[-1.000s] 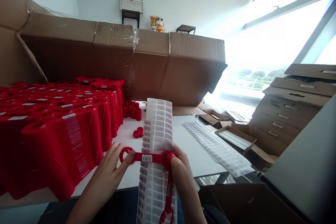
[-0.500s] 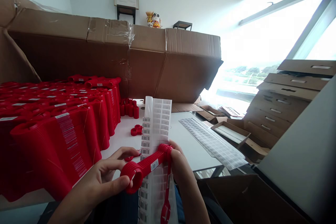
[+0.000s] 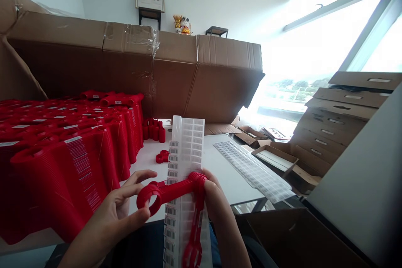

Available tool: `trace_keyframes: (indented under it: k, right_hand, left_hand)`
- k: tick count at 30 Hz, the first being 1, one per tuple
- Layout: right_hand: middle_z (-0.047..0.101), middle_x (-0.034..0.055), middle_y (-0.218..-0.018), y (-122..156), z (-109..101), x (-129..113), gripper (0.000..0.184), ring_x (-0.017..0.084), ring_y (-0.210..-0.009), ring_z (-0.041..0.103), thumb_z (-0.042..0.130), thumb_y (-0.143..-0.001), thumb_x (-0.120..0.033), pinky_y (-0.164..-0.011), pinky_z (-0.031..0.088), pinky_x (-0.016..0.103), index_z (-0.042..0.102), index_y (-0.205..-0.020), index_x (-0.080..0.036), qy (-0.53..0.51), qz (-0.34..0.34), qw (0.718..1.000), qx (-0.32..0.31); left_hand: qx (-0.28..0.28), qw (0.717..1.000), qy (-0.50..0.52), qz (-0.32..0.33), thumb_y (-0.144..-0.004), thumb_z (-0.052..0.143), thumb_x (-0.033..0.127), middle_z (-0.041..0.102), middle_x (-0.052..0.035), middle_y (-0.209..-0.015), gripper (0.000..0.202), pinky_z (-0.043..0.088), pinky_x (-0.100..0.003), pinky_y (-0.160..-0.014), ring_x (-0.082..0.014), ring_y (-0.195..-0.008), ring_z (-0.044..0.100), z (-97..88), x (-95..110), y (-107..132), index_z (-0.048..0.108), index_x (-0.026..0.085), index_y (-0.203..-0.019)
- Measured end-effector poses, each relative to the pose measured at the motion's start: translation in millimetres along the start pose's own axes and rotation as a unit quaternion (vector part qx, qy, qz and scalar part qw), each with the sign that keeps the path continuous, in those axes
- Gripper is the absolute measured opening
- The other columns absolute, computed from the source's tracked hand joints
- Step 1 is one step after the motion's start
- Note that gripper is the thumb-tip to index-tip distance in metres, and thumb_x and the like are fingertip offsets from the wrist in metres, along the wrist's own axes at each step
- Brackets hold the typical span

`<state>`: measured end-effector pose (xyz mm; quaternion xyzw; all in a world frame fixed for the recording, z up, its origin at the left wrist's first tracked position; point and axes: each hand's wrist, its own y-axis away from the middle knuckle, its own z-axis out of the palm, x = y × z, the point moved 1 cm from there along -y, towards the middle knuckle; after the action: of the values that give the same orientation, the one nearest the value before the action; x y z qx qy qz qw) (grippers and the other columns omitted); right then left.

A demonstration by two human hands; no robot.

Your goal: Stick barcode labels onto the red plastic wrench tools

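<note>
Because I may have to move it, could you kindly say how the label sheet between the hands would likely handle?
The label sheet is probably floppy, as it curves. It looks thin, so likely light. Its barcode labels might snag or peel, since they jut out leftward.

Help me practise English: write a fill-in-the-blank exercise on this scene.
1. The straps held by the right hand are coloured ____.
2. The sheet behind the straps carries ____ along its left edge.
3. The stacked boxes stand at the ____ side of the picture.

Missing words: red; barcodes; right.
</note>
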<state>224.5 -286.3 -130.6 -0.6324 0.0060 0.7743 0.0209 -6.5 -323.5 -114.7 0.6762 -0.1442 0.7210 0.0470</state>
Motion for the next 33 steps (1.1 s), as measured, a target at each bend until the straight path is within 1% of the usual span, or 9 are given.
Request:
trace_keyframes:
  k: [5,9,11,15,17,19,22,28,33]
  right_hand:
    - [0.076,0.0078,-0.087,7.1,10.2,-9.2,0.024,0.027,-0.081,0.068,0.058,-0.071,-0.024,-0.066,0.055,0.036,0.075,-0.088,-0.019,0.029,-0.034,0.999,0.004]
    - [0.07,0.0064,-0.077,12.3,17.7,-13.0,0.023,0.024,-0.069,0.062,0.052,-0.07,-0.021,-0.059,0.051,0.034,0.072,-0.082,-0.018,0.074,-0.075,0.994,0.024]
    - [0.065,0.0049,-0.072,14.1,20.0,-12.8,0.022,0.022,-0.064,0.058,0.051,-0.072,-0.021,-0.056,0.048,0.033,0.07,-0.084,-0.018,0.09,-0.08,0.992,0.033]
    - [0.06,0.0029,-0.069,18.8,24.3,-12.1,0.016,0.022,-0.066,0.056,0.048,-0.072,-0.019,-0.057,0.044,0.032,0.063,-0.078,-0.02,0.121,-0.107,0.986,0.038]
    - [0.056,0.0011,-0.066,22.1,27.5,-12.2,0.011,0.02,-0.065,0.053,0.047,-0.073,-0.019,-0.056,0.041,0.031,0.058,-0.074,-0.021,0.139,-0.117,0.983,0.038]
    - [0.055,-0.0002,-0.064,25.5,31.4,-12.5,0.009,0.018,-0.062,0.049,0.046,-0.073,-0.019,-0.054,0.038,0.03,0.054,-0.072,-0.022,0.153,-0.122,0.98,0.036]
    - [0.056,-0.0007,-0.064,29.9,38.1,-13.4,0.011,0.017,-0.061,0.045,0.044,-0.071,-0.018,-0.053,0.036,0.029,0.054,-0.073,-0.022,0.159,-0.129,0.978,0.027]
    - [0.055,-0.0018,-0.063,34.1,46.3,-13.7,0.014,0.016,-0.059,0.044,0.043,-0.073,-0.017,-0.052,0.036,0.028,0.057,-0.075,-0.021,0.153,-0.127,0.98,0.019]
    - [0.057,-0.002,-0.064,34.0,47.6,-13.6,0.018,0.015,-0.059,0.043,0.042,-0.071,-0.015,-0.053,0.036,0.027,0.058,-0.075,-0.021,0.166,-0.142,0.976,0.021]
  left_hand:
    - [0.123,0.99,-0.07,0.012,-0.086,0.068,0.061,0.054,-0.0063,-0.143,0.036,0.034,-0.054,-0.118,-0.0364,-0.138,0.048,5.8,-3.8,-8.0,0.072,0.025,-0.088]
    - [0.289,0.94,-0.169,0.064,-0.088,0.064,0.063,0.057,-0.0035,-0.139,0.042,0.05,-0.045,-0.103,-0.0326,-0.132,0.054,9.1,-0.4,-2.0,0.058,0.033,-0.116]
    - [0.319,0.928,-0.176,0.08,-0.086,0.068,0.061,0.059,-0.0033,-0.134,0.047,0.056,-0.038,-0.092,-0.0302,-0.122,0.06,10.8,4.0,8.4,0.054,0.034,-0.122]
    - [0.243,0.961,-0.111,0.074,-0.083,0.075,0.054,0.064,0.0003,-0.112,0.04,0.06,-0.026,-0.071,-0.0158,-0.078,0.066,18.0,11.0,28.6,0.058,0.033,-0.113]
    - [0.177,0.981,-0.065,0.042,-0.084,0.075,0.052,0.064,0.0034,-0.096,0.037,0.052,-0.019,-0.049,-0.0076,-0.052,0.056,22.2,10.7,31.1,0.056,0.034,-0.111]
    - [0.125,0.992,-0.029,0.011,-0.085,0.075,0.05,0.064,0.0056,-0.085,0.036,0.039,-0.015,-0.036,-0.0026,-0.038,0.047,24.0,7.6,27.6,0.054,0.033,-0.11]
    - [0.09,0.996,-0.004,-0.004,-0.089,0.072,0.046,0.069,0.0043,-0.082,0.033,0.034,-0.013,-0.032,-0.0024,-0.031,0.046,21.1,0.6,17.1,0.051,0.03,-0.109]
    - [0.129,0.991,0.001,0.023,-0.086,0.075,0.034,0.066,0.008,-0.078,0.039,0.056,-0.021,-0.045,-0.0104,-0.044,0.064,17.7,1.1,12.3,0.046,0.03,-0.112]
    - [0.11,0.994,-0.014,0.001,-0.087,0.074,0.036,0.066,0.0096,-0.079,0.041,0.049,-0.016,-0.044,-0.0062,-0.041,0.061,19.5,0.9,14.4,0.044,0.031,-0.115]
